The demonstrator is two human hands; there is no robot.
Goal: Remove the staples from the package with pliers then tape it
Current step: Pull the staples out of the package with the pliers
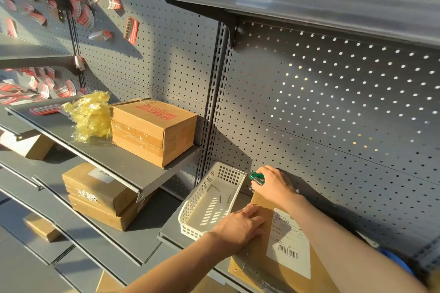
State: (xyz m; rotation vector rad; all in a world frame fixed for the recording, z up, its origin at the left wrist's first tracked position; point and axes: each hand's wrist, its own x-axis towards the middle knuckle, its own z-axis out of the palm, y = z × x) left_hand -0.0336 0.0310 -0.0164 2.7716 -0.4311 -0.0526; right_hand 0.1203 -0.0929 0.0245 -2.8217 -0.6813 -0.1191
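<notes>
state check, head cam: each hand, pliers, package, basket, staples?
left hand: flat, pressing the package down
right hand: gripping the pliers at the package's far end
pliers: held, jaws hidden
package: lying flat on shelf, label up
white basket: upright beside package
staples: a few loose in the basket

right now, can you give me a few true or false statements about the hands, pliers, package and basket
1. The right hand holds green-handled pliers. True.
2. The left hand lies flat on the package. True.
3. The white basket stands right of the package. False: it stands to its left.
4. The basket is empty. False: a few small staples lie in it.
5. The package bears a white barcode label. True.
</notes>
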